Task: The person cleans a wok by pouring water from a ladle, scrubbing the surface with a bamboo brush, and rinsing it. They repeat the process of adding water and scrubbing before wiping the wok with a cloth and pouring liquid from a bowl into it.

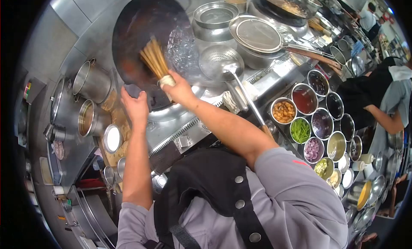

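Note:
A large dark wok [128, 47] stands tilted on the stove, its inside wet on the right where water glistens. My right hand [179, 89] is closed round the bound end of a bamboo wok brush [154, 58]. The brush's splayed bristles are inside the wok, slightly blurred. At the wok's near left edge, my left hand [136, 106] grips the rim with what looks like a folded grey cloth [132, 90] between thumb and fingers. The exact grip there is partly hidden.
Right of the wok lie a perforated skimmer [221, 60], a long-handled ladle [249, 100] and a mesh strainer [259, 34] over a pot. Several ingredient tins [284, 110] fill the right side. Steel pots [91, 82] stand left. A co-worker [365, 94] is at far right.

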Available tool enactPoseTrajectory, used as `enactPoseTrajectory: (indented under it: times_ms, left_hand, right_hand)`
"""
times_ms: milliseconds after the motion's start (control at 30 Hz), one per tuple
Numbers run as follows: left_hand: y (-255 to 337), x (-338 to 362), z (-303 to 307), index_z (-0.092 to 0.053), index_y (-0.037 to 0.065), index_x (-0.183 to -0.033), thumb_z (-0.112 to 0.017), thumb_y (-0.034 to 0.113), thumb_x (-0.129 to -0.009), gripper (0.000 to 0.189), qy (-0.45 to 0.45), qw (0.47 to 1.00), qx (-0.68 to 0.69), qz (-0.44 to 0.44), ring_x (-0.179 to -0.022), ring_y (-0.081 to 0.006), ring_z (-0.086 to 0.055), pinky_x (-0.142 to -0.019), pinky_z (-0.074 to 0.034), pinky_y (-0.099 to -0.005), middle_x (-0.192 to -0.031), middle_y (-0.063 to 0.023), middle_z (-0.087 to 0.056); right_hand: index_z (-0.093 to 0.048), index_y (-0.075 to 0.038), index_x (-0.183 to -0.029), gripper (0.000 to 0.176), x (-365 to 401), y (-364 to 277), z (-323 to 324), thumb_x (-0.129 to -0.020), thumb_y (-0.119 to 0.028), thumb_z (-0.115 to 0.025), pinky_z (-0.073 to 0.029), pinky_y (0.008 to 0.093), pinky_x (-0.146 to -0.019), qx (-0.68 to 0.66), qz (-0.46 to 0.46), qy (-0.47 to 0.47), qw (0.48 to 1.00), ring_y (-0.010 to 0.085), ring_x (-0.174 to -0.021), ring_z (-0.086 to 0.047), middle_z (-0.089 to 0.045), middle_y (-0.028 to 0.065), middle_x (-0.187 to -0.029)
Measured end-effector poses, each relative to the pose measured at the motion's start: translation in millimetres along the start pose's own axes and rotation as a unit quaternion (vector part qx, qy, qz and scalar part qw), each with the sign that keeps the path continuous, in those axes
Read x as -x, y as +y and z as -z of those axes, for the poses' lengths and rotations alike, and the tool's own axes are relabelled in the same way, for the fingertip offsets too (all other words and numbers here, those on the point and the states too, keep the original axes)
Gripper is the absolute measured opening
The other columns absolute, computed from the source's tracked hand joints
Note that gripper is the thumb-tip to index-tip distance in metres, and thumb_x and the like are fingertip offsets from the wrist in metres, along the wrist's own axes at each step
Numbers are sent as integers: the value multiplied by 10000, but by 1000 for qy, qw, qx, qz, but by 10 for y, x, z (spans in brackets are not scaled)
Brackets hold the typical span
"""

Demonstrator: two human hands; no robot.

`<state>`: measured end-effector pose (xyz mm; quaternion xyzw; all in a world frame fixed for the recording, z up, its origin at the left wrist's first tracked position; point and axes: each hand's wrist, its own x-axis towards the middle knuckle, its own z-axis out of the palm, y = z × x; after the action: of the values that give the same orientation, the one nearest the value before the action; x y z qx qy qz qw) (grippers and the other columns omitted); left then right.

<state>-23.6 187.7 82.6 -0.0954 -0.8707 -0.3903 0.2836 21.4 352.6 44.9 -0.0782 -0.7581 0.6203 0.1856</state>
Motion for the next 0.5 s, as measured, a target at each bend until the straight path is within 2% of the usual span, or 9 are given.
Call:
enactPoseTrajectory:
  times_ms: [67,100,133,200,267,333,400,467,500]
  left_hand:
    - [2,197,38,-345,-29,-1467,-686,88,-820,740,-12,997,-6,-75,-1250,-410,-494,-1077,-355,-514,-1379,-273,-467]
    - [-26,307,70,-334,-15,-1478,-690,110,-832,748,-23,988,-13,-149,-1308,-438,-443,-1110,-307,-558,-1424,-277,-428]
    - [-83,422,79,-334,-15,-1478,-690,110,-832,748,-29,988,-6,-148,-1308,-438,-443,-1110,-307,-558,-1424,-277,-428]
    - [-267,680,56,-318,-16,-1480,-692,72,-822,762,-22,977,-44,-209,-1298,-445,-443,-1126,-281,-584,-1417,-241,-450]
    - [-500,917,37,-313,-23,-1478,-702,59,-821,769,-19,972,-34,-233,-1304,-425,-443,-1139,-274,-568,-1417,-250,-446]
    - [-676,1146,-4,-308,-30,-1477,-711,46,-819,776,-14,965,-26,-261,-1310,-405,-443,-1151,-268,-552,-1416,-258,-443]
    - [-686,1345,-102,-300,-39,-1478,-725,23,-817,788,-23,991,127,-45,-1318,-342,-437,-1152,-292,-485,-1410,-260,-442]
    - [-458,1394,-116,-298,-40,-1480,-719,13,-823,782,-18,980,198,11,-1305,-319,-447,-1138,-315,-446,-1407,-251,-442]
    - [-380,1374,-126,-297,-42,-1481,-713,3,-828,776,-14,962,263,67,-1292,-296,-457,-1124,-338,-407,-1403,-243,-442]
  right_hand:
    - [-369,-65,-1519,809,53,-130,68,-829,-246,-750,-557,334,-751,-288,-148,-28,946,230,-846,-667,-696,142,-1062]
    - [-275,-105,-1568,810,174,-188,132,-886,-102,-713,-487,302,-511,-340,-142,-21,929,144,-647,-601,-632,67,-915]
    - [-275,-105,-1568,810,290,-92,147,-886,-102,-713,-487,302,-511,-336,-145,-14,931,144,-647,-601,-632,67,-915]
    - [-263,-63,-1570,828,528,106,181,-880,-105,-719,-539,281,-691,-415,-84,5,906,128,-857,-618,-650,71,-1112]
    - [-247,-42,-1572,818,760,222,351,-893,-67,-703,-528,265,-718,-373,-69,17,925,117,-884,-606,-630,57,-1185]
    - [-253,-45,-1573,814,910,245,517,-893,-67,-701,-513,268,-828,-394,-110,-61,911,121,-980,-601,-619,59,-1239]
    - [-283,-58,-1569,819,868,348,521,-877,-93,-719,-481,275,-930,-380,-72,-65,920,125,-1087,-579,-598,68,-1298]
    - [-316,-54,-1557,819,790,339,534,-856,-113,-736,-450,272,-981,-248,-22,-117,961,129,-1160,-545,-571,87,-1357]
    - [-349,-93,-1549,851,734,275,552,-817,-218,-766,-470,322,-992,-207,-48,-155,965,203,-1156,-609,-607,123,-1351]
